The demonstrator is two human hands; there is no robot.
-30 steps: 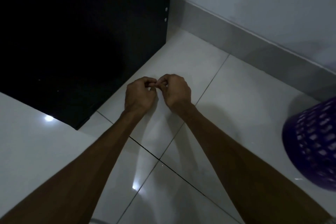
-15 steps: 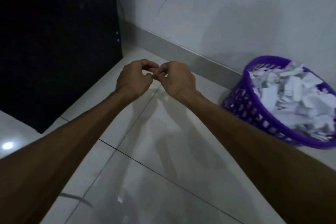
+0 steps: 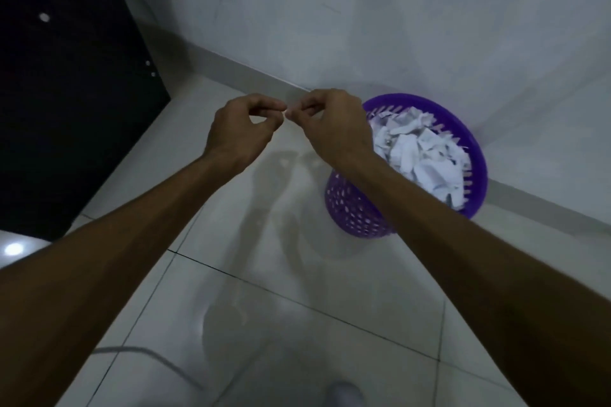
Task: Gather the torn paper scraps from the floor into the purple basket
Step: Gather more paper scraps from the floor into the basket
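Head camera looks down along both forearms to the left hand [image 3: 243, 130] and the right hand [image 3: 330, 129], raised together above the tiled floor [image 3: 297, 291], just left of the purple basket [image 3: 476, 155]. On each hand the thumb and forefinger are curled into a narrow pinch, and the two pinches meet on a tiny pale scrap [image 3: 285, 113], so small that its shape cannot be made out. The basket stands against the far wall on the right and is heaped with torn paper scraps [image 3: 426, 149]; no other loose piece shows on the floor in view. Paper this small is likely almost weightless, limp and easy to crush or tear further, and it would probably drift if let go from height. A light fingertip pinch at an edge seems enough; a firm squeeze adds nothing. Releasing it low over the heap, rather than beside the rim, looks the safer way to keep it inside.
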